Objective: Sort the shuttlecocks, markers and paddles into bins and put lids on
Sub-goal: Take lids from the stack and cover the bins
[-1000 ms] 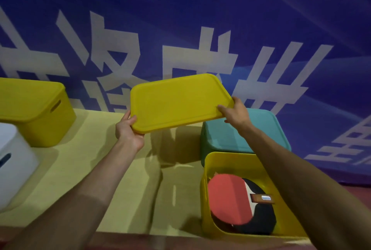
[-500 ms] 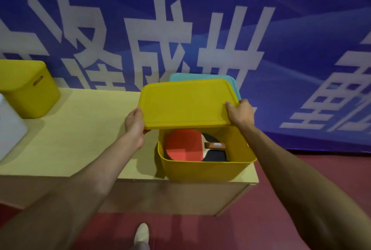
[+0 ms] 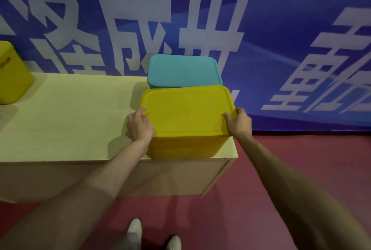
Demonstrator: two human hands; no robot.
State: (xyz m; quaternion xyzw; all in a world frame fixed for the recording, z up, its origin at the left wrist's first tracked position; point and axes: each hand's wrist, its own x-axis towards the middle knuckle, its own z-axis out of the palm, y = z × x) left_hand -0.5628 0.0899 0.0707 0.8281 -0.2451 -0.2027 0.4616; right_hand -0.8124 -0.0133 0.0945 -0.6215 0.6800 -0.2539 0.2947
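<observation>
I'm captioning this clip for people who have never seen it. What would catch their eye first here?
First comes the yellow lid lying on the yellow bin at the near right corner of the table, with the left hand and right hand gripping its left and right edges. Right behind it sits a lidded teal bin, and a blue banner with big white characters fills the background.

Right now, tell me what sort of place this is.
Probably a sports hall or event venue: a large blue banner with white characters, red floor, and a low wooden table with a bin under a yellow lid.
</observation>
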